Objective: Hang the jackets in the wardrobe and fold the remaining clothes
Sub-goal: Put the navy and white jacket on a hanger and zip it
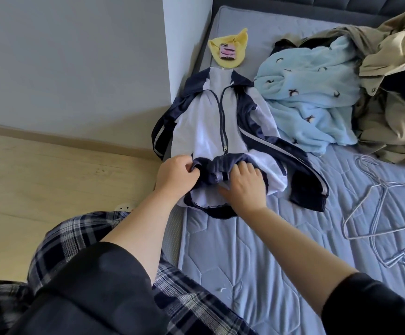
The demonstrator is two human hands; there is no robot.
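Two hands, the left hand and right hand, work one navy-and-white zip jacket on one mattress. Also on it: one yellow cloth, one blue fleece, one beige coat. The wire hangers overlap; their number is unclear.

Home bedroom: quilted blue mattress with padded headboard at far end, clothes pile and wire hangers on mattress, wood-look floor left of mattress.
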